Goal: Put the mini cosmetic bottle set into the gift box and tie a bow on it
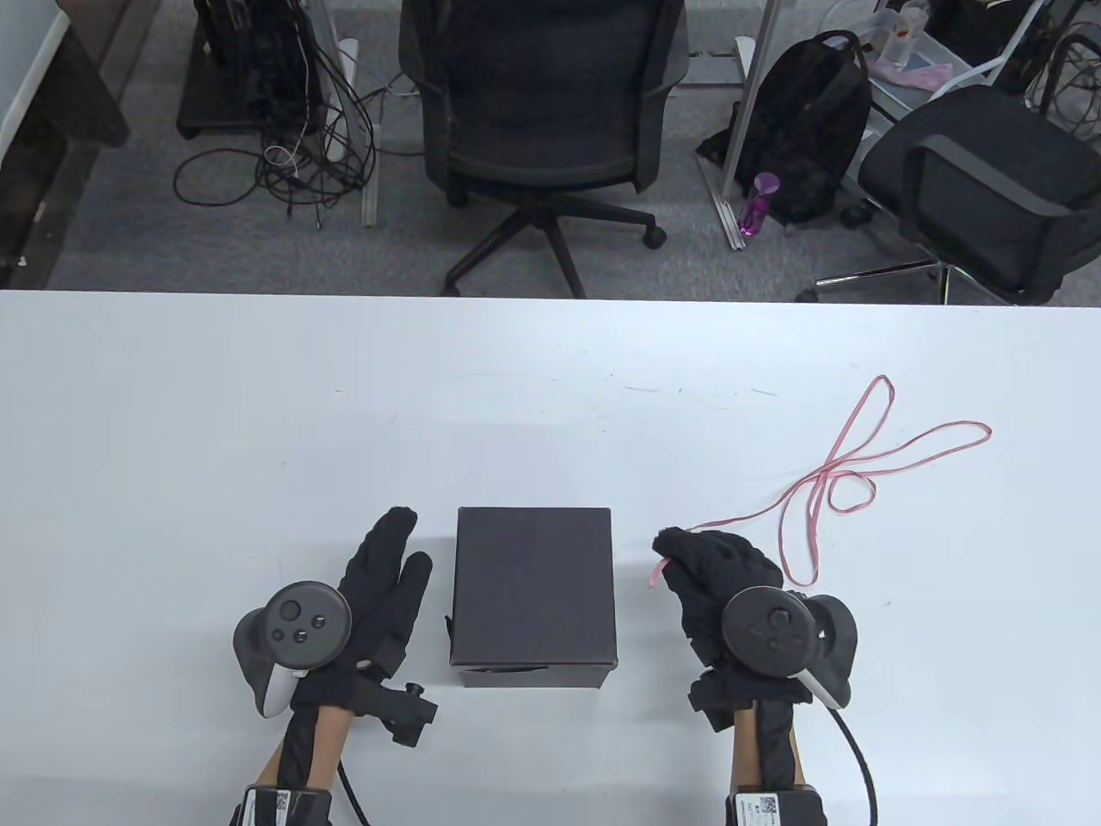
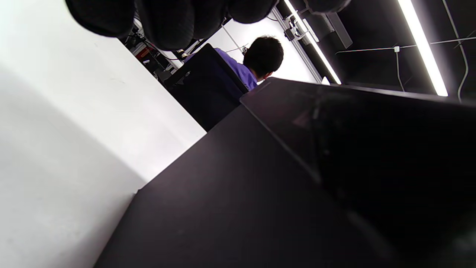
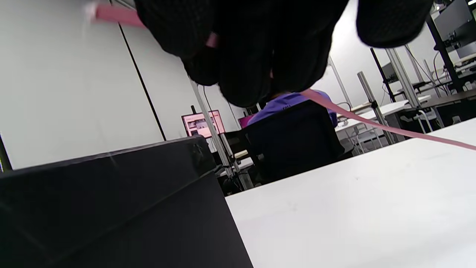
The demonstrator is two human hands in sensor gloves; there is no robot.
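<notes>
A closed black gift box [image 1: 533,594] stands near the table's front edge, between my two hands; it fills the lower part of the left wrist view [image 2: 297,186] and the lower left of the right wrist view [image 3: 111,208]. My left hand [image 1: 391,568] lies just left of the box with straight fingers, holding nothing. My right hand [image 1: 688,559], right of the box, pinches one end of a thin pink ribbon [image 1: 860,465]. The ribbon [image 3: 372,124] trails from the curled fingers [image 3: 238,74] to loops at the far right. No cosmetic bottles are in sight.
The white table [image 1: 258,413] spreads wide to the left and behind the box. Beyond its far edge stand two office chairs [image 1: 550,103], a black backpack [image 1: 808,129] and tangled cables. A person in a purple top [image 3: 286,104] sits far behind.
</notes>
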